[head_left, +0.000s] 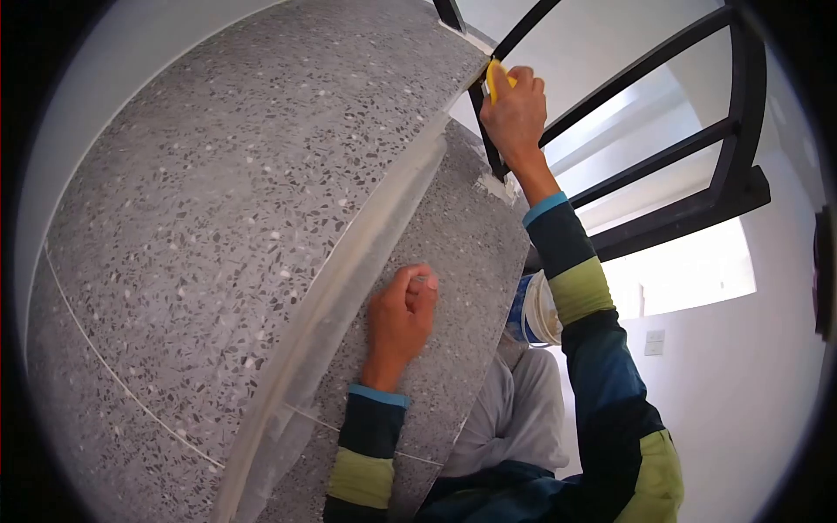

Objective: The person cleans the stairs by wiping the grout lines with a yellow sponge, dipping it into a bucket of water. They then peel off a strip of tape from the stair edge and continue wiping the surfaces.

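My right hand [518, 109] is closed around a flat yellow piece [498, 81], its edge at the outer corner of the upper terrazzo step [253, 166], beside the black railing. The fingers hide part of the yellow piece, and its exact kind does not show. My left hand [403, 318] is curled in a loose fist over the lower terrazzo step [462, 235], with nothing showing in it. Between the two steps runs a pale riser [366, 213] with whitish smears along it.
Black metal railing bars [645, 78] rise along the right side of the stairs. White filler [497, 186] surrounds a railing post's foot. A blue and white bucket [532, 309] stands below, near my knee. A curved white wall [96, 78] borders the far left.
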Demonstrator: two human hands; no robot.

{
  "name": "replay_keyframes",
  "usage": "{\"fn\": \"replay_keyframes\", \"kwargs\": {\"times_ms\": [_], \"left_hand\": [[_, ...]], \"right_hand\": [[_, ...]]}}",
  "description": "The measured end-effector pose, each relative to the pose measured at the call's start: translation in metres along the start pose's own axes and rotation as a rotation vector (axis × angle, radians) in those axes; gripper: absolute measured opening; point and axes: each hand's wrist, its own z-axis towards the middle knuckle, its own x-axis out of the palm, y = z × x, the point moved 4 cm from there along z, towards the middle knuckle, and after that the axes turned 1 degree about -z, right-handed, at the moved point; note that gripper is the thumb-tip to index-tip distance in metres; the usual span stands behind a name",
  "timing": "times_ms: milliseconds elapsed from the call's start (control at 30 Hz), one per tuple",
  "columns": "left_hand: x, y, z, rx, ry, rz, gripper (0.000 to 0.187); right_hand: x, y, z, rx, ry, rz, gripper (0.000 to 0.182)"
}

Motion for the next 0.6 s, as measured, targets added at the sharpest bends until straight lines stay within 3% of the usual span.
{"fn": "replay_keyframes", "kwargs": {"times_ms": [133, 200, 267, 333, 433, 533, 600], "left_hand": [[0.002, 0.002, -0.001, -0.001, 0.01, -0.014, 0.028], [0.002, 0.0, -0.001, 0.018, 0.018, 0.006, 0.027], [0.001, 0.0, -0.001, -0.001, -0.009, -0.011, 0.027], [0.001, 0.001, 0.0, -0.008, 0.007, -0.002, 0.028], [0.004, 0.005, -0.003, -0.023, 0.01, -0.006, 0.028], [0.005, 0.004, -0.002, -0.01, 0.003, -0.012, 0.027], [0.005, 0.002, -0.001, -0.006, 0.011, -0.006, 0.026]], "right_hand": [[0.006, -0.01, 0.013, -0.044, -0.23, 0.005, 0.042], [0.009, -0.006, 0.002, -0.017, -0.15, -0.051, 0.042], [0.015, 0.0, -0.008, -0.014, 0.074, -0.023, 0.044], [0.013, -0.002, -0.011, 0.007, 0.048, 0.015, 0.044], [-0.006, -0.005, 0.006, 0.05, -0.198, 0.024, 0.052], [0.002, 0.0, 0.007, -0.032, -0.182, -0.003, 0.057], [0.022, 0.003, -0.015, -0.006, -0.061, 0.012, 0.06]]}}
